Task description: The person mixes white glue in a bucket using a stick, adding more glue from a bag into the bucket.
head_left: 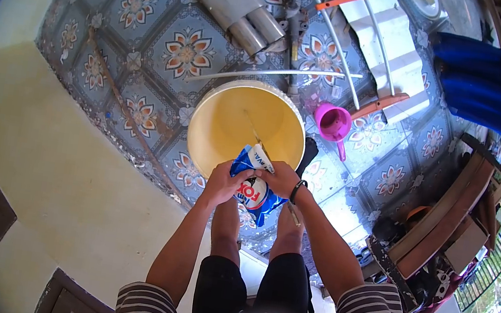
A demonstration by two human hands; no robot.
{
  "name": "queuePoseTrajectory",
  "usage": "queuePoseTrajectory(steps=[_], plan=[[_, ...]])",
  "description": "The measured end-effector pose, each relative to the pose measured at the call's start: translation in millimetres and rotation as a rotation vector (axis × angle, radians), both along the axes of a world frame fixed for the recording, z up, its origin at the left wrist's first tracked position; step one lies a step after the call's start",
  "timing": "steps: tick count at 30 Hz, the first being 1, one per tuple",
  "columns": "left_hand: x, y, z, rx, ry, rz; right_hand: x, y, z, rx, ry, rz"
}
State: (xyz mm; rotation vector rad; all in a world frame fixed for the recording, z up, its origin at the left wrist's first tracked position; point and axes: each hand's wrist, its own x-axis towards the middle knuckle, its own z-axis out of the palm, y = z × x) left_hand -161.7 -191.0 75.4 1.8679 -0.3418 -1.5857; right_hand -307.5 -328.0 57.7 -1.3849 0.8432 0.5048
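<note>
Both hands grip a blue and white packet of FOX glue [261,200] over the near rim of a large cream bucket [223,121]. My left hand [225,182] is closed on the packet's left edge, thumb on top. On the other side, my right hand [280,179], with a dark band at its wrist, pinches the upper right part. The packet's top corner points into the bucket. A thin stick-like strip [252,128] shows beyond the packet, over the bucket's inside. Another thin end [295,215] sticks out below my right hand.
Right of the bucket stands a pink dipper [334,123]. Pale rods with orange ends [378,105] and a metal muffler-like part [236,7] lie on the patterned tiles beyond. A wall [69,169] runs along the left; wooden furniture [444,216] stands at right.
</note>
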Motion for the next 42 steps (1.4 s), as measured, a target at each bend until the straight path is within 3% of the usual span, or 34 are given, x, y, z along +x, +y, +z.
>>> queuePoseTrajectory(steps=[16,26,42], plan=[[-2.6,-3.4,-4.1,0.005,0.044,0.096,-6.9,-10.4,9.0,-0.026,-0.033,0.023],[6.5,-1.4,9.6,-0.043,-0.123,0.062,-3.9,-15.5,22.7,-0.090,-0.060,0.041],[16.3,-1.3,17.5,-0.021,-0.047,0.090,2.2,-7.4,18.8,-0.133,-0.028,0.058]])
